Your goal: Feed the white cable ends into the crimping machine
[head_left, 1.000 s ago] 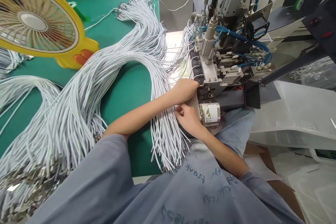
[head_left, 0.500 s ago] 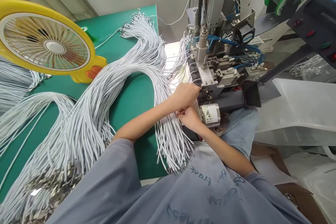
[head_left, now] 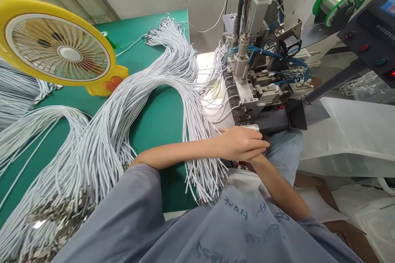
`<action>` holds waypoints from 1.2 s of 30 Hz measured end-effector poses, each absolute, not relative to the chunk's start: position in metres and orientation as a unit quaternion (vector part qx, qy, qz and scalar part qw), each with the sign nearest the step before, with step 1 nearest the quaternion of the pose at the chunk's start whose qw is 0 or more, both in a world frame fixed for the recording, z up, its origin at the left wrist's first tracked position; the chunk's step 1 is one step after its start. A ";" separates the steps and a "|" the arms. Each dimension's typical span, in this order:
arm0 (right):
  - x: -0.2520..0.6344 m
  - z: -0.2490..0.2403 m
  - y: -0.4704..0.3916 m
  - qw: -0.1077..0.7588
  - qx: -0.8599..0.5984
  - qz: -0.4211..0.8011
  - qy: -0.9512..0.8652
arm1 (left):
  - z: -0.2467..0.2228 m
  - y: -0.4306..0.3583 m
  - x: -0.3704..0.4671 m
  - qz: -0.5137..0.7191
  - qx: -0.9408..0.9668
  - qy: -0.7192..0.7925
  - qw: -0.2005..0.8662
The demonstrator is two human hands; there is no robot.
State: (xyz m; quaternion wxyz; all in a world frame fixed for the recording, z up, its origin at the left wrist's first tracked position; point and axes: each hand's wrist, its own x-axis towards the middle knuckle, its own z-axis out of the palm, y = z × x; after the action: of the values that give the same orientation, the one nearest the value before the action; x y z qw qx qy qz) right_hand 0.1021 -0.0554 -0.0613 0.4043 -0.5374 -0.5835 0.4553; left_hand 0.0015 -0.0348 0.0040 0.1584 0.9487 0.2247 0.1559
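My left hand (head_left: pixel 243 143) lies across my right hand over the front end of the machine (head_left: pixel 243 94). Its fingers are bent and pressed together; whatever they hold, if anything, is out of sight. Most of my right hand (head_left: pixel 255 158) is hidden below the left one, its fingers covered. Both hands cover much of a silver cylindrical motor (head_left: pixel 251 128). Just left of them, a thick bundle of white cables (head_left: pixel 193 119) bends down over the table edge. Several single white cables (head_left: pixel 226 99) run into the dark slots along the machine's side.
A yellow fan (head_left: pixel 70 54) stands on the green table (head_left: pixel 160 119) at left. More cables with metal ends (head_left: pixel 61 218) lie at lower left. A solder wire spool (head_left: pixel 335 2) and a control panel (head_left: pixel 370 37) are at right, above a white chute (head_left: pixel 352 131).
My left hand has moved from the machine's slots down and right, over my right hand. The right hand has shifted right and down. More cables in the slots now show.
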 end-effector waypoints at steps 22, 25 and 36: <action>0.131 -0.041 -0.030 0.629 -0.481 0.467 -0.394 | -0.012 0.020 -0.014 0.344 0.800 0.268 0.411; 0.133 -0.041 -0.030 0.615 -0.502 0.445 -0.416 | -0.013 0.022 -0.015 0.357 0.817 0.269 0.364; 0.151 -0.027 -0.024 0.480 -0.554 0.409 -0.543 | -0.020 0.023 -0.015 0.311 0.852 0.302 0.293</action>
State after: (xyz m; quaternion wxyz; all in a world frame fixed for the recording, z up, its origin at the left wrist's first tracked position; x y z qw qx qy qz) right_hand 0.1505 -0.0239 -0.0273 0.4799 -0.5542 -0.5432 0.4092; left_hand -0.0154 0.0232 -0.0203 0.2931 0.8524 0.3017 0.3106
